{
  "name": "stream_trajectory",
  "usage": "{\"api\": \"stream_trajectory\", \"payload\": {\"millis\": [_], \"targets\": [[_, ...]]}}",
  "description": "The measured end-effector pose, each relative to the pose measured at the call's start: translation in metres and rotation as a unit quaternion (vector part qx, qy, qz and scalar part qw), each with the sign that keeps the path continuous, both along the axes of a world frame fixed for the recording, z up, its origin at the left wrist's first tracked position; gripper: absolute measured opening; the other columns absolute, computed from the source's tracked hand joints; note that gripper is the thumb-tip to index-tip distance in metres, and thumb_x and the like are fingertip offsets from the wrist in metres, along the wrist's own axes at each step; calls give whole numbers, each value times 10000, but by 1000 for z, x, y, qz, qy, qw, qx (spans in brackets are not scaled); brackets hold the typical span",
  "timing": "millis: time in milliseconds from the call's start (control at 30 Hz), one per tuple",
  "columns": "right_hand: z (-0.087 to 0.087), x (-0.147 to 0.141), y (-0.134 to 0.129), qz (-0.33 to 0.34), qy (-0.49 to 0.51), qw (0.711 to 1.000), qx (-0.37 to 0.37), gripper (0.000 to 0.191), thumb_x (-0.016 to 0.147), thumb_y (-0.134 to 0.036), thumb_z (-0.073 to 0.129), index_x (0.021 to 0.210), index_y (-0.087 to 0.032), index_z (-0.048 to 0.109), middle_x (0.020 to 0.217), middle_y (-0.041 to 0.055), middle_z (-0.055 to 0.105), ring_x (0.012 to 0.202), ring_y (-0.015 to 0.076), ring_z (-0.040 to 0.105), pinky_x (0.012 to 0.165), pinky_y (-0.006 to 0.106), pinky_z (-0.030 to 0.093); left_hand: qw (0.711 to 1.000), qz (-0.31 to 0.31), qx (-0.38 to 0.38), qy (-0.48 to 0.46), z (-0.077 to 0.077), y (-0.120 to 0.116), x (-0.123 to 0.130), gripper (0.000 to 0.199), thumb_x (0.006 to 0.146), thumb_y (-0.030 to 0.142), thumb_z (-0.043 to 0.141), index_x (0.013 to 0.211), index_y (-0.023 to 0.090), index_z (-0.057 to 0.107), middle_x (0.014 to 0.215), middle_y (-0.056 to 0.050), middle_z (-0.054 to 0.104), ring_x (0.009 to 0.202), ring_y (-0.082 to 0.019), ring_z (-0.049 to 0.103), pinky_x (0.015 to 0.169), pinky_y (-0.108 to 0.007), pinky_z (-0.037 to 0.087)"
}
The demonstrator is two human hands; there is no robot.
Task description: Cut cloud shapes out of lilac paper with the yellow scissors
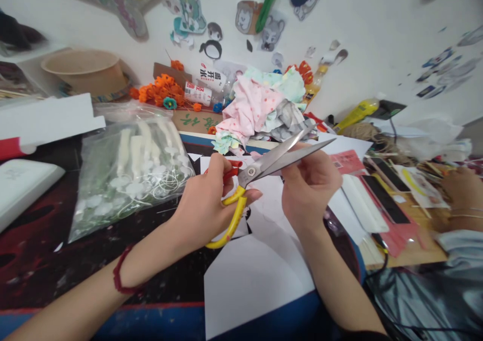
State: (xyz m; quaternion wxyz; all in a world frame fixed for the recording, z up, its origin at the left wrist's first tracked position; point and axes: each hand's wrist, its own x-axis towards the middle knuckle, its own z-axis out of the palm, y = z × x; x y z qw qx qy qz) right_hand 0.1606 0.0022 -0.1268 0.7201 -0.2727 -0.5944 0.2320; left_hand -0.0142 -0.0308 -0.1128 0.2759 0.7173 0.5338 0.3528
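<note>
Two hands and one pair of scissors (pixel 252 172) are shown above the dark tabletop (pixel 56 275). The scissors are held up in front of the wearer, over white paper (pixel 256 285); two blades, spread slightly apart, are directed to the upper right. The handles, coloured red and yellow, are gripped by the left hand (pixel 204 195), which is closed around them, with one fingertip seen beyond the yellow handle. The left forearm is extended from the lower left, and one dark red bracelet (pixel 123 275) is worn at its wrist. The right forearm is raised from the lower right; the fingers of the right hand (pixel 311 180) are bent and partly hidden by the blades. Whether a blade is pinched there cannot be told. One clear bag (pixel 132 175) is placed left of the scissors. Two dark-faced phones (pixel 385 200) are seen at right, near one hand of another person (pixel 464 190).
</note>
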Motion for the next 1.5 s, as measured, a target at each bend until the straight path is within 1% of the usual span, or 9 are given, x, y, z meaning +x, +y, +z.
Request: {"api": "stream_trajectory", "payload": {"millis": [200,400,533,800,1067,1167,1300,1400,1500], "targets": [[1,0,-1,-11,-3,1000,1,202,846,-153,754,971,-311,774,939,-26,784,897,150,741,824,323,630,1000,-4,11,-6,0,0,0,408,823,522,623,889,250,326,618,84,474,500,-128,462,514,-251,334],[0,0,-1,-7,-2,1000,2,214,843,-144,755,975,-311,773,955,-28,788,902,143,742,820,308,629,1000,-1,5,-4,1,-3,0,399,818,512,622,886,249,330,607,85,464,493,-127,445,513,-252,321],[0,0,1,-6,-4,1000,17,230,844,-129,748,982,-312,773,950,-33,784,899,132,740,824,293,629,1000,-1,-1,-10,1,-2,0,396,821,508,624,884,247,332,620,78,490,504,-130,472,520,-254,346],[-1,4,2,2,-18,1000,8,190,843,-172,754,975,-308,752,932,-11,773,877,189,753,796,385,660,1000,-4,10,-7,-1,-2,0,413,828,521,641,897,246,342,622,80,510,500,-130,492,511,-250,365],[-2,12,13,12,-50,996,67,210,832,-135,752,967,-295,757,906,-5,757,810,183,727,720,373,630,999,-2,37,10,-4,-1,-2,416,841,529,644,892,247,343,597,94,474,471,-117,443,487,-242,334],[-3,14,15,12,-47,996,69,230,825,-132,763,985,-297,766,905,2,760,805,191,723,709,383,617,998,2,58,10,-7,-1,-1,405,857,532,632,893,247,348,601,96,467,469,-111,426,483,-238,323],[2,15,12,11,-47,997,59,239,829,-130,764,992,-305,772,929,-5,774,836,186,730,740,377,609,999,-5,50,2,-6,-2,-1,412,860,516,648,877,251,334,589,102,440,463,-104,397,479,-238,305],[9,13,8,-12,-62,996,62,194,834,-125,758,948,-281,776,894,-11,777,849,171,727,777,360,605,999,-1,22,-24,-5,-1,-2,409,880,510,631,867,259,309,574,103,408,462,-109,390,476,-246,287],[14,11,6,-27,-73,995,60,148,848,-141,740,921,-264,777,854,-6,774,831,163,723,762,347,605,999,2,6,-47,-8,1,-3,414,894,576,575,914,258,310,668,58,514,520,-133,478,518,-284,369]]}}
